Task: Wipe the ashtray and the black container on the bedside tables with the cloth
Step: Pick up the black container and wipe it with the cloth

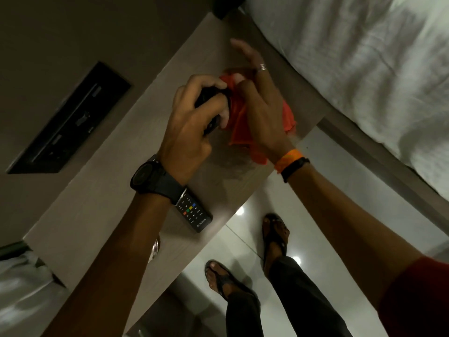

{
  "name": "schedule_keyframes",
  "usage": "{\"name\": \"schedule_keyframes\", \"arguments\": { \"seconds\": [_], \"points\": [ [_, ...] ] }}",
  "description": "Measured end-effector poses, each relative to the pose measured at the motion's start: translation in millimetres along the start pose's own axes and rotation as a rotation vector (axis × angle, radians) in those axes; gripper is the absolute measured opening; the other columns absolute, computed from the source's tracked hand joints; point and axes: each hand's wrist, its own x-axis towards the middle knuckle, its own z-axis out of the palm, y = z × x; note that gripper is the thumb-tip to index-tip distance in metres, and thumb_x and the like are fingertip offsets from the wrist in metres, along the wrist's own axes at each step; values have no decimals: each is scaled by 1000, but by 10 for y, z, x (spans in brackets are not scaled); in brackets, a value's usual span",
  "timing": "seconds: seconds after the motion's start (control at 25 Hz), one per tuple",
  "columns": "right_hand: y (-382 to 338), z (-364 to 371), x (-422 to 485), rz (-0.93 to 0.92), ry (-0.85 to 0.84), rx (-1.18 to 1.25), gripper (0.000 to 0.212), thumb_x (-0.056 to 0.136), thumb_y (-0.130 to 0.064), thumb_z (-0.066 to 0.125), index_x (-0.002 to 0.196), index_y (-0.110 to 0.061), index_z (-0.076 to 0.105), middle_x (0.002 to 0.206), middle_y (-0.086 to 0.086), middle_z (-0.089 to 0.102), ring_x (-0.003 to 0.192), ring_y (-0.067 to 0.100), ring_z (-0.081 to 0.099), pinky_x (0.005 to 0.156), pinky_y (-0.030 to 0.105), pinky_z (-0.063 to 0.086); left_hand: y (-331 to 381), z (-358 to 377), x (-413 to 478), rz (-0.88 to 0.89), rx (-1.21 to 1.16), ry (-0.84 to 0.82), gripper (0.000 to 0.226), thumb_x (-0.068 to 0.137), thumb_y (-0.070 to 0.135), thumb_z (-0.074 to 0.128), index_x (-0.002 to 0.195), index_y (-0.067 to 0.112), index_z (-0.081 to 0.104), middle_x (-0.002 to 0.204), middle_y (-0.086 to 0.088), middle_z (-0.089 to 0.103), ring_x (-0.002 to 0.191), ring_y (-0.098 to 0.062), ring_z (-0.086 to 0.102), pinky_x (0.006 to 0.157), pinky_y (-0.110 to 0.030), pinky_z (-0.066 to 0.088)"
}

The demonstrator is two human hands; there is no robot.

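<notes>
Left hand [192, 117] clenches a black object [209, 103], right hand [260, 103] presses the cloth [239, 122]; the grip may slip over the table [102, 190].

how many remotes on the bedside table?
1. The remote lies near the table's front edge, partly under the left wrist. Others may be hidden beneath the arms or hands.

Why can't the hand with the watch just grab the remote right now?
It probably can't yet: the left hand is shut around a black object being wiped with the orange cloth. The remote lies partly under that wrist, otherwise uncovered.
</notes>
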Motion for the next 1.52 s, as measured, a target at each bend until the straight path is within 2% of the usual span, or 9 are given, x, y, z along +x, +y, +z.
{"name": "schedule_keyframes", "arguments": {
  "seconds": [0.24,0.32,0.6,0.76,0.92,1.04,1.16,1.4,1.52],
  "points": [
    [570,-230,27,172,60,-459,60,94,-55,28,127,-18,60,128,9,62,119,22,58,106,51,48,204,196,64,-542,-352,175,81,77,48,77,140,21,33,151,-17,32,138,-31,42,98,-21,52],
    [457,-203,103,238,152,-317,50,93,-50,35,109,-18,69,110,5,71,103,18,66,95,51,54,115,164,114,-645,-246,148,76,85,47,73,139,10,35,141,-16,46,127,-29,52,95,-35,57],
    [60,215,-201,-166,217,-194,32,99,-30,43,108,-16,71,104,0,73,98,16,66,90,33,51,27,-31,-19,-486,-215,59,61,77,15,80,128,10,48,131,-9,57,118,-24,60,92,-39,60],
    [493,-279,-10,265,105,-199,33,105,-36,41,88,-21,65,83,-10,64,77,5,64,75,28,54,173,-68,-78,-291,-87,0,60,72,10,84,124,11,55,130,-5,58,120,-19,56,92,-23,52],
    [447,-387,132,237,225,-261,43,107,-28,40,65,-25,43,63,-8,45,51,-1,41,56,18,38,252,-212,-215,-221,-18,-42,58,69,5,85,121,13,59,126,2,58,117,-11,54,93,-15,51],
    [367,-340,194,77,135,-357,32,105,-37,34,93,-22,59,95,-5,60,93,11,54,94,36,42,321,-376,-378,-199,67,-52,58,70,2,84,122,11,60,126,-3,60,118,-15,55,93,-9,44],
    [634,-263,115,8,-193,-835,57,105,-53,24,154,-24,31,164,4,29,154,23,19,127,53,1,296,-496,-455,-211,160,-36,58,70,-2,83,122,10,60,126,-9,60,118,-25,59,94,-25,48],
    [1046,230,1,-130,-328,-1156,61,105,-51,22,159,-25,11,170,8,7,157,30,1,126,59,2,289,-729,-425,-255,302,36,54,73,0,80,122,10,60,129,-11,59,120,-19,55,91,7,29],
    [1082,68,-38,-450,-591,-1213,57,106,-48,20,159,-29,12,170,7,9,157,32,4,125,61,4,310,-855,-294,-250,303,74,53,74,4,80,122,10,59,129,-10,58,119,-15,53,95,1,34]
  ]
}}
